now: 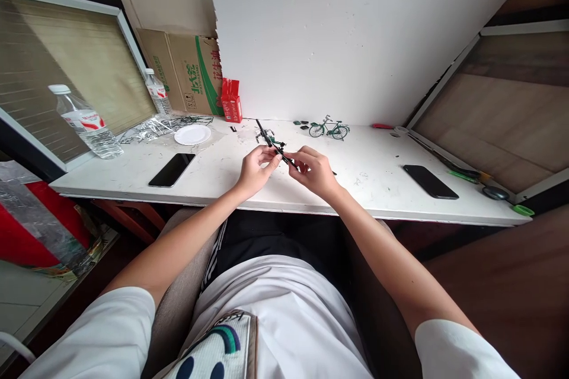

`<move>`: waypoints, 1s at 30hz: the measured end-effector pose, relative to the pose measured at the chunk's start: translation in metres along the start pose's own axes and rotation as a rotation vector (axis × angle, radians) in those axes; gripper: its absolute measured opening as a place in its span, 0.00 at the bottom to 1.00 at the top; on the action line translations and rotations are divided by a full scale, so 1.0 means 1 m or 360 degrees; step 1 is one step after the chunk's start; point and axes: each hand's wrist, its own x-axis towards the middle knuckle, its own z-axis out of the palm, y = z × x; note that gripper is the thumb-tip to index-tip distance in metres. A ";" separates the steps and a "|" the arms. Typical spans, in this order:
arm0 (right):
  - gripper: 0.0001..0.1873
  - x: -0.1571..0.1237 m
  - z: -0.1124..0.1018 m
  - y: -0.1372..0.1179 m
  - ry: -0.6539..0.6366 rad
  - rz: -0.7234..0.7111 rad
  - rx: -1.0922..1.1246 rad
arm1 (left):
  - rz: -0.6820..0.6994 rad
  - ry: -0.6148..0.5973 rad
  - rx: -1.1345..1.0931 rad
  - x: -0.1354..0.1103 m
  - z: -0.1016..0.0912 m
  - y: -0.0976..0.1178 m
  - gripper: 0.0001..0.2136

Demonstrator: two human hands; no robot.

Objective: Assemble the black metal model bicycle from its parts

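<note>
Over the middle of the white table [364,189], my left hand [254,170] and my right hand [315,172] are both closed in a pinch on a small black and green model part [272,143], a thin rod-like frame that sticks up and away from my fingers. A finished green toy bicycle [329,128] stands farther back near the white foam board [347,35]. A few small dark loose pieces [302,124] lie beside it.
A black phone [171,169] lies at left, another black phone [430,182] at right. A white dish [192,134], plastic part frames [151,128], two water bottles [86,122], a red carton [232,100] and a cardboard box [186,71] sit back left. Tools [462,174] lie far right.
</note>
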 end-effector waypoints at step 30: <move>0.12 -0.002 -0.008 0.006 -0.0160 -0.0052 -0.0257 | -0.0081 0.0105 -0.0256 0.003 0.001 0.004 0.24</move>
